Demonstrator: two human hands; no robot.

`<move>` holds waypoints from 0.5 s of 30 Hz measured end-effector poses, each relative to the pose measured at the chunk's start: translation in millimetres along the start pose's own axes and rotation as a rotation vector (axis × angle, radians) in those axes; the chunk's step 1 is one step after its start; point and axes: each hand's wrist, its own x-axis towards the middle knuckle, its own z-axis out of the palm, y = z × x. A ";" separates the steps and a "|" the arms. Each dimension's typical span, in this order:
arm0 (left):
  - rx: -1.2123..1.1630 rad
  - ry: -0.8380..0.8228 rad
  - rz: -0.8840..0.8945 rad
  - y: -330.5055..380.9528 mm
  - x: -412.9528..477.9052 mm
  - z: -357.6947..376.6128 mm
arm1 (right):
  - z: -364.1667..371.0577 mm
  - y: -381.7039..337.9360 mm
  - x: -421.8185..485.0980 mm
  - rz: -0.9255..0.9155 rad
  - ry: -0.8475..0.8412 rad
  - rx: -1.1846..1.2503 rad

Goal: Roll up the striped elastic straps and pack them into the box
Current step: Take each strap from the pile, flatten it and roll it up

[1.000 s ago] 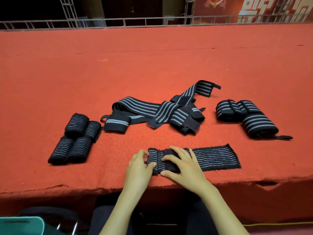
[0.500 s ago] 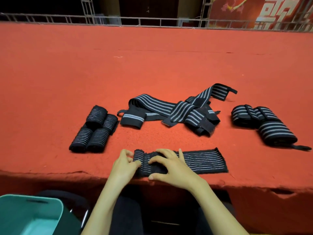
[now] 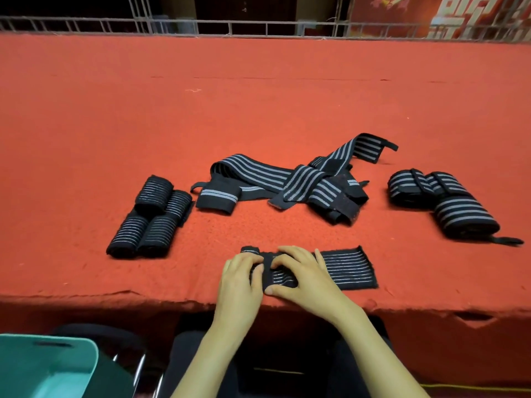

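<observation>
While the teal box sits low to the left of the left hand, four finished rolls lie beyond it. Both hands curl round the strap, the right hand pinching its roll. The flat tail right of that hand has shortened, so rolling is advancing. Loose straps wait beyond, and packing remains.
</observation>
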 end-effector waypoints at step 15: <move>-0.259 -0.050 -0.264 -10.6 1.5 -12.8 | 6.4 8.0 -4.5 0.022 0.037 0.031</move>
